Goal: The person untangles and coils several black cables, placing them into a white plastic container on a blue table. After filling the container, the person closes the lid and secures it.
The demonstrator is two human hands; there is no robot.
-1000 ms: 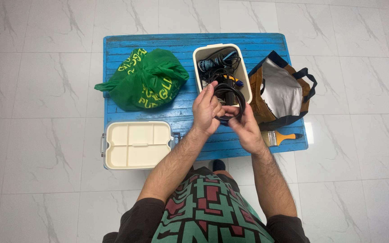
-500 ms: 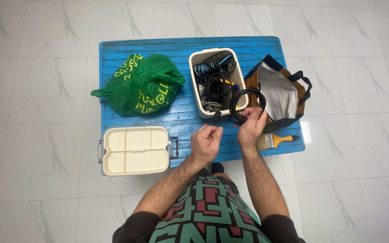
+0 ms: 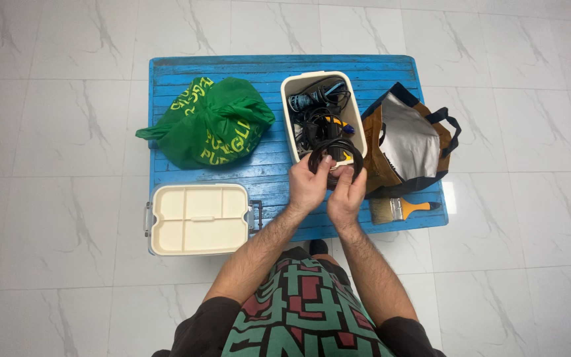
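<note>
Head view: both hands, left hand and right hand, grip 1 coiled black cable at the cream bin's near rim; lowering it inside seems next.

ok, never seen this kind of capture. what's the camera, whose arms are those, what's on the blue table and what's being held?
There is no machine here. A person wears one camera on the head, looking straight down, so the arms rising from the bottom edge are the person's own.

The left hand and right hand are side by side over the near edge of a blue wooden table, together gripping a coiled black cable.

On the table: a tied green plastic bag at the left, a cream open box full of tangled cables and small tools just beyond the hands, a brown tote bag with a silver lining at the right, and a paintbrush with a yellow handle near the right front corner. The box's cream lid lies at the left front, overhanging the table edge. The floor is pale marble tile.
</note>
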